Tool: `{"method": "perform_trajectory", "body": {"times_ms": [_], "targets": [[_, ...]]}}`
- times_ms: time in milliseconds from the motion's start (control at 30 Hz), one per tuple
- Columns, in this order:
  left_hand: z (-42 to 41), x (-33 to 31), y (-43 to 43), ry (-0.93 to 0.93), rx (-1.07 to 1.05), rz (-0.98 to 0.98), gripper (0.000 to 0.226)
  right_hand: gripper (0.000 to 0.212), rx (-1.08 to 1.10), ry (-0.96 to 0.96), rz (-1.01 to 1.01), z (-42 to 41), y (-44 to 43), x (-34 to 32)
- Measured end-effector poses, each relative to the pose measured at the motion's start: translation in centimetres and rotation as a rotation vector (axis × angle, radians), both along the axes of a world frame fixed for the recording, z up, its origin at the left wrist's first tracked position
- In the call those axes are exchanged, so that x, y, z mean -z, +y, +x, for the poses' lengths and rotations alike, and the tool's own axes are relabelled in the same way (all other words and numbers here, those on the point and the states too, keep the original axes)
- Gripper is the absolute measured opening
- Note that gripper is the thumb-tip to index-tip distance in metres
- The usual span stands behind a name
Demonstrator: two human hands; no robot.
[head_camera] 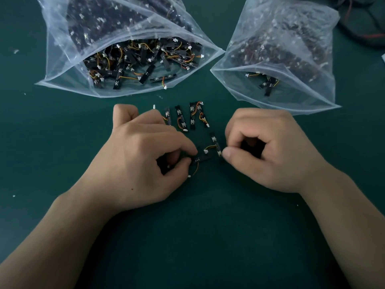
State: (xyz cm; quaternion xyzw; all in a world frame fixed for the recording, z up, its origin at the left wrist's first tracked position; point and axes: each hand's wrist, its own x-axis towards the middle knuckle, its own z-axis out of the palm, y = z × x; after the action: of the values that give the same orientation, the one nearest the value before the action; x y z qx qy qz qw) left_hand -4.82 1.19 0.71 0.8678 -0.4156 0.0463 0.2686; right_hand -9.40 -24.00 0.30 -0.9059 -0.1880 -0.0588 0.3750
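Here one black strip (201, 159) is pinched by the curled left hand (143, 155), a second strip (217, 145) by the right hand (270, 151), close to the green mat (208, 236). Light and stiff, with frail wires (196, 170), they are judged best taken by the edges.

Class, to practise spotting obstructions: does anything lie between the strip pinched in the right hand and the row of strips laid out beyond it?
Nothing visible does. Only bare mat lies between the strip, pinched by the right hand, and the row.

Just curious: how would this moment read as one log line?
left hand: pinches wired strip | right hand: pinches second strip | loose strips: lined up behind
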Motion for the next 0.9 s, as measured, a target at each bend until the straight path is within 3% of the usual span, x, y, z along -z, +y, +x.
{"method": "perform_trajectory", "body": {"times_ms": [133,233,333,567,700,900], "targets": [[-0.1,0.0,0.0,-0.013,-0.008,-0.033,0.010,0.009,0.032,0.003,0.007,0.0,-0.2,0.0],[0.0,-0.2,0.0,-0.024,-0.043,-0.112,0.014,0.028,0.036,0.032,-0.081,-0.1,-0.1,0.1],[0.4,-0.2,0.5,-0.028,-0.090,-0.155,0.021,0.034,0.022,0.050,-0.163,-0.1,0.0,-0.1],[0.7,0.0,0.5,0.023,0.016,0.034,0.021,0.029,0.032,0.074,-0.199,-0.3,0.1,-0.5],[0.7,-0.1,0.5,0.030,0.016,0.012,0.013,0.028,0.021,0.103,-0.184,-0.4,0.1,-0.8],[0.6,-0.2,0.3,0.035,0.056,0.039,0.026,0.019,-0.007,0.133,-0.176,-0.4,0.0,-0.9]]}}
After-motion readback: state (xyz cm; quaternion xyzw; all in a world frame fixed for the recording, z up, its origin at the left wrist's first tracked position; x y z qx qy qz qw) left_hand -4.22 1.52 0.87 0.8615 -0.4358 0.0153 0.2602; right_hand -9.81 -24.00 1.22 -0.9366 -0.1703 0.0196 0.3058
